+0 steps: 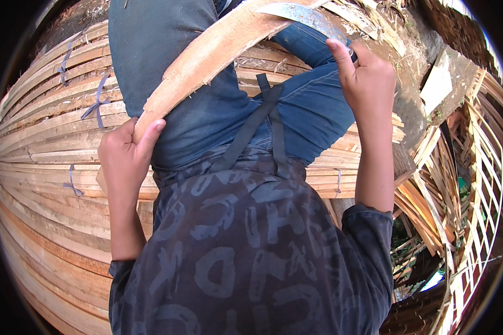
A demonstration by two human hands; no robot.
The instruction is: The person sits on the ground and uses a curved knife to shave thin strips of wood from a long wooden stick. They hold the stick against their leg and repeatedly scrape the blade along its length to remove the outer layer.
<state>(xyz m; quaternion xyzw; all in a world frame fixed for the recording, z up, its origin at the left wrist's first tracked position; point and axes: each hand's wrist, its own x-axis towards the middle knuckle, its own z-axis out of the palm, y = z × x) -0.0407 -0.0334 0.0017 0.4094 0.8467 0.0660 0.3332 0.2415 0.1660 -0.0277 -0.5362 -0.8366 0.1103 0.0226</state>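
Left hand [126, 148] on wooden board [207, 60] (tapered, rough-edged)

The view comes from the left one of two wide fisheye cameras worn on the person's head, and it looks steeply downward along the person's own front, with the dark printed shirt [246, 240] in the lower middle and the blue jeans [318, 111] above it. The camera is close, so both the left hand [127, 148] and the right hand [366, 75] appear quite large. Its field is very wide, and toward the round black rim the wooden slats [50, 131] on the left side look bent.
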